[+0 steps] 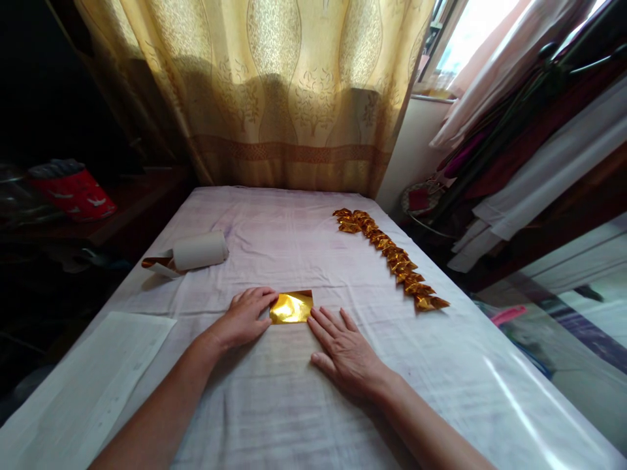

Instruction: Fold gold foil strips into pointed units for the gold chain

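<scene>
A shiny rectangle of gold foil paper lies flat on the cloth-covered table, straight in front of me. My left hand is curled at its left edge, with the fingertips at the upper corner and the thumb by the lower one, holding the paper. On the other side, my right hand rests flat with its fingers stretched out. Its fingertips touch the paper's lower right edge. A row of folded gold foil pieces runs along the table's right side.
A white paper roll with a gold-brown inner side lies at the left. Nearer to me is a white sheet. Patterned curtains hang behind the table. A red container stands far left; clothes hang at the right.
</scene>
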`<state>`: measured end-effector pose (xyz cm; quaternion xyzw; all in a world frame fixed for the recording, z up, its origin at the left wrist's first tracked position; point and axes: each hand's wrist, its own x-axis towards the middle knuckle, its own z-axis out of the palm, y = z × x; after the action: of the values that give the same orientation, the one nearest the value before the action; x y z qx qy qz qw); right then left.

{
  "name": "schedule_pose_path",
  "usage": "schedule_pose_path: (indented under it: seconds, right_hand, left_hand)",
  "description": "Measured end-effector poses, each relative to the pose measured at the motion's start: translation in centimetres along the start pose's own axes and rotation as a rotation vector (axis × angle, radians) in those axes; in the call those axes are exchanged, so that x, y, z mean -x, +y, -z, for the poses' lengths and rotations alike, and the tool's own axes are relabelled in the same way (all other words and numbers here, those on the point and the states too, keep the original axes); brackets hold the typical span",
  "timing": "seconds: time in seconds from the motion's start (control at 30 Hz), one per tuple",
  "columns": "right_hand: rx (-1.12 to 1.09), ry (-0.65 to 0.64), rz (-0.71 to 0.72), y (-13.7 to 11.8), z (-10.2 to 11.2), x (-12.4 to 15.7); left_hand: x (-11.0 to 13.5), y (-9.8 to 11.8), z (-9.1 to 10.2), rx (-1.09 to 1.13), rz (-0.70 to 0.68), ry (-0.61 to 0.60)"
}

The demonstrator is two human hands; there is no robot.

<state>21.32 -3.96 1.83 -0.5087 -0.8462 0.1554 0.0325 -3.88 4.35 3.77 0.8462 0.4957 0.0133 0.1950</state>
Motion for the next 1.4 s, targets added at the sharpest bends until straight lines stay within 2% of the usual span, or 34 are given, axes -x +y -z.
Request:
schedule_pose_path:
  seconds: [0.1,0.17,0.23,0.33,0.47,0.63,0.77,0.9,1.0,1.07,1.17,1.27,1.4]
  right_hand:
    - [-0.007,0.015,-0.009,0.0,-0.2,0.2]
    - [-0.011,0.041,-0.006,0.1,-0.4,0.2]
    - [-0.001,0.063,0.003,0.2,-0.7,0.2]
    - [0.023,0.091,0.02,0.4,-1.1,0.2]
    - [0.03,0.107,0.019,0.3,-1.1,0.2]
    - [0.01,0.086,0.008,0.3,-1.0,0.2]
    - [0.011,0.109,0.001,0.1,-0.3,0.2]
    - [0.008,0.229,-0.019,-1.4,0.7,-1.9]
    - [-0.01,0.315,0.048,-3.0,0.7,-4.8]
    - [0.006,0.278,0.074,-3.6,0.2,-6.6]
    - [0.027,0.156,-0.006,-3.0,-0.5,-7.6]
    - [0.05,0.087,-0.091,-1.2,-0.6,-6.8]
    - [0.07,0.054,-0.144,0.4,-0.3,-5.2]
  left_hand:
    - [0.9,1.3,-1.2,-0.129,0.069,0.101]
    - [1.7,2.6,-2.4,-0.176,0.029,0.17]
    - [2.4,4.0,-3.6,-0.139,-0.117,0.112]
    - [3.2,5.1,-4.8,-0.109,-0.21,0.039]
    - [4.0,4.2,-5.0,-0.152,-0.171,0.049]
    - [5.4,2.2,-3.7,-0.187,-0.112,0.02]
    - [6.0,1.8,-3.0,-0.161,-0.085,-0.029]
    - [5.9,2.0,-3.1,-0.162,-0.077,-0.001]
    - [5.7,2.0,-3.3,-0.171,-0.064,0.024]
    - [5.7,1.8,-3.4,-0.175,-0.072,0.041]
    - [5.9,1.2,-3.6,-0.18,-0.108,0.068]
    - [6.1,0.8,-3.7,-0.198,-0.138,0.119]
    - [5.3,1.6,-3.4,-0.235,-0.128,0.28]
